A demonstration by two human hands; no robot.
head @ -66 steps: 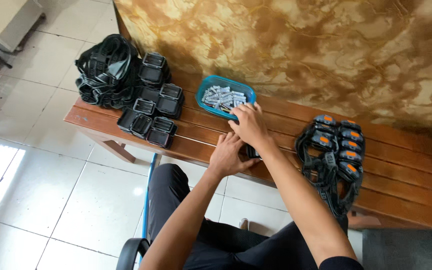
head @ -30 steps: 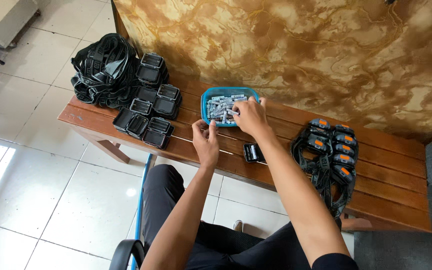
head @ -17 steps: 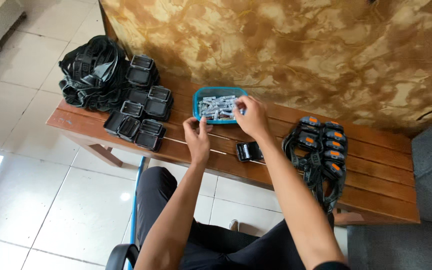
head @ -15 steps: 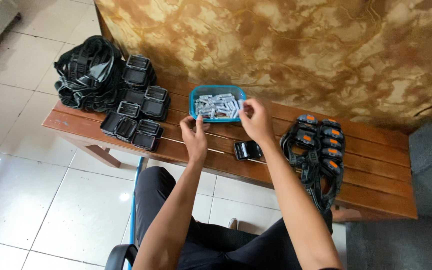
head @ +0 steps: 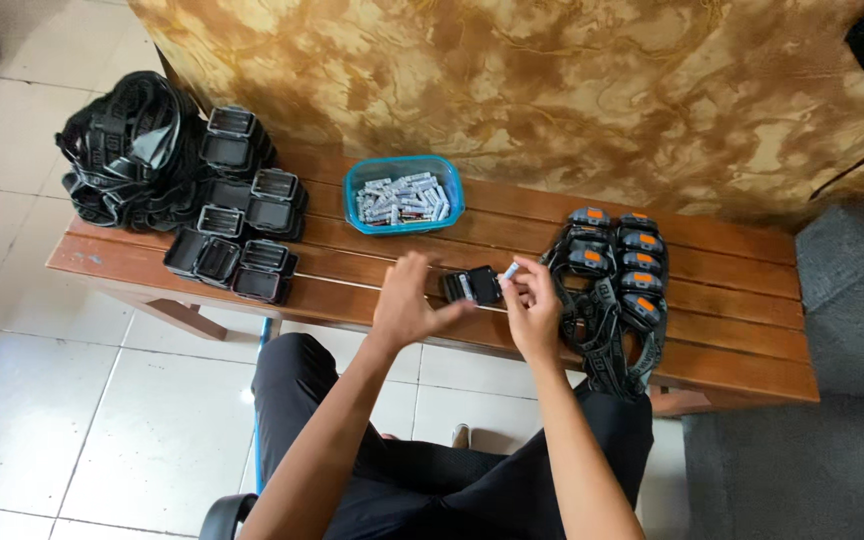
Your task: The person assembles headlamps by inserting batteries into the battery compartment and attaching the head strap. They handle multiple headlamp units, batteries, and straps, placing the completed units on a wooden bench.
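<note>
An open black battery case [head: 472, 286] lies on the wooden bench [head: 732, 345] in front of me. My left hand [head: 409, 300] rests beside it, fingertips touching its left edge. My right hand [head: 532, 305] holds small white batteries [head: 509, 271] between thumb and fingers, just right of the case. Behind them stands a blue tub [head: 404, 194] filled with several batteries.
Several open black battery cases [head: 237, 240] and a heap of black straps [head: 127, 150] sit at the bench's left end. Black headlamps with orange buttons [head: 617, 270] are stacked at the right. A mottled brown wall [head: 552, 90] backs the bench; tiled floor lies below.
Both hands have drawn back from the blue tub toward the open case. My right hand now carries batteries taken from the tub. The camera view has shifted right.
</note>
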